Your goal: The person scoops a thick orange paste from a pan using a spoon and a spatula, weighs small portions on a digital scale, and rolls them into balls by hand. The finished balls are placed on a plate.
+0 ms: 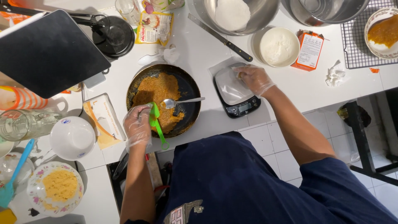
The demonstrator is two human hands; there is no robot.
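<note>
Head view, looking straight down: we see our left hand (pixel 137 126), in a thin clear plastic glove, clenched around the bright green plastic handle (pixel 157 124) of a utensil at the near rim of a round dark frying pan (pixel 188 89). The pan sits on the white table (pixel 199 49) and holds a layer of orange-brown crumbly mixture (pixel 159 93); a metal spoon (pixel 180 101) lies across it, bowl inward and handle pointing right.

Our right hand (pixel 255 79), also gloved, rests with curled fingers on a sheet of clear plastic (pixel 228 85) spread over the platform of a small black digital kitchen scale (pixel 240 105), just right of the pan. Whether the fingers pinch a small piece beneath them we cannot tell.

Beyond the scale lie a long knife with a dark handle (pixel 222 37), a white bowl of white powder (pixel 278 46) and an orange-and-white carton (pixel 309 50). A large steel mixing bowl (pixel 257 18) holding a white mound stands at the far edge. A wire cooling rack (pixel 358 45) lies at far right.

Left of the pan we note a white tissue box with an orange pattern (pixel 103 120), an empty white bowl (pixel 72 137), and a flowered plate of yellow crumbs (pixel 56 188).
</note>
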